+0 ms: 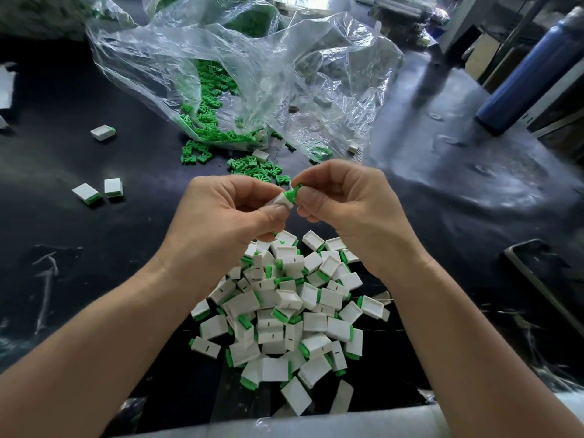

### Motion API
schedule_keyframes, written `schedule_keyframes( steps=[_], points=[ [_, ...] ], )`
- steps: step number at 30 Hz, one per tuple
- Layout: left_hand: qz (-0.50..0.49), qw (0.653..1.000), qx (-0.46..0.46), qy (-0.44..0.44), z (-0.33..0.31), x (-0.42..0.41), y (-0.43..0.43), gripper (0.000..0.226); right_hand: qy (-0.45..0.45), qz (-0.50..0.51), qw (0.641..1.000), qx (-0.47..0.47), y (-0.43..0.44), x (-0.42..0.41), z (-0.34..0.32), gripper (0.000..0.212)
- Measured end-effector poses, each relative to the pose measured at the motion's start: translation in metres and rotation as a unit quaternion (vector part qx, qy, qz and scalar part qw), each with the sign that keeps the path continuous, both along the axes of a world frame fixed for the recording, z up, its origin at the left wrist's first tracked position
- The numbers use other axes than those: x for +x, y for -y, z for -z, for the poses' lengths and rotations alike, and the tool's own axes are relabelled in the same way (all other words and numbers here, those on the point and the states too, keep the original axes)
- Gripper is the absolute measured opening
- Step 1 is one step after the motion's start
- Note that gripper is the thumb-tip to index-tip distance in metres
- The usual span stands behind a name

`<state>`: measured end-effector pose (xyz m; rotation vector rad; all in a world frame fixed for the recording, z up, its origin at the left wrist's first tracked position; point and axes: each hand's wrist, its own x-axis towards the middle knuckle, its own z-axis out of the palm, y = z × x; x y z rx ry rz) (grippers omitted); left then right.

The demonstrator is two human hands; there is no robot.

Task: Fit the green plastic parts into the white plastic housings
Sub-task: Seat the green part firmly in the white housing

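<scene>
Left hand (pixel 221 213) grips a white housing (pixel 282 200); right hand (pixel 344 203) pinches a green part (pixel 292 193) at its mouth. Below the hands on the desk (pixel 94 248) lies a heap of fitted housings (pixel 284 311)

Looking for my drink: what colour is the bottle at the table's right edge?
The bottle is dark blue; the head view, the only one, shows it.

Forearms in from 7 and 5 o'clock. Left hand (pixel 227 213) pinches white housing (pixel 279 200); right hand (pixel 344 203) pinches green part (pixel 292 193), fingertips meeting.
</scene>
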<state>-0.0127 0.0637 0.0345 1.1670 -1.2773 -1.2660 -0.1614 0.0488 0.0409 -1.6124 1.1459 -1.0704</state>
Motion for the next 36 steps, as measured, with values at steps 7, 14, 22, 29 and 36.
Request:
schedule_keyframes(
  steps=[7, 14, 22, 29, 36],
  points=[
    [-0.001, 0.999, -0.034, 0.040, 0.002, 0.000, 0.000, 0.014, -0.039, -0.011, 0.999, -0.012, 0.000, -0.002, 0.001, 0.029],
    [0.003, 0.991, -0.064, 0.120, 0.006, 0.001, 0.000, 0.014, -0.110, -0.003, 0.992, -0.056, 0.000, -0.002, 0.004, 0.031],
    [0.007, 0.975, -0.115, 0.192, 0.007, 0.003, -0.001, 0.020, -0.178, 0.001, 0.976, -0.128, -0.001, -0.005, 0.004, 0.010],
    [0.015, 0.945, -0.169, 0.279, 0.007, 0.003, -0.003, 0.011, -0.249, -0.023, 0.944, -0.216, -0.004, -0.004, 0.003, 0.007],
    [0.035, 0.998, -0.047, 0.017, -0.003, -0.001, -0.002, 0.013, -0.081, -0.011, 0.992, -0.099, -0.001, -0.006, -0.001, 0.035]
  ],
)
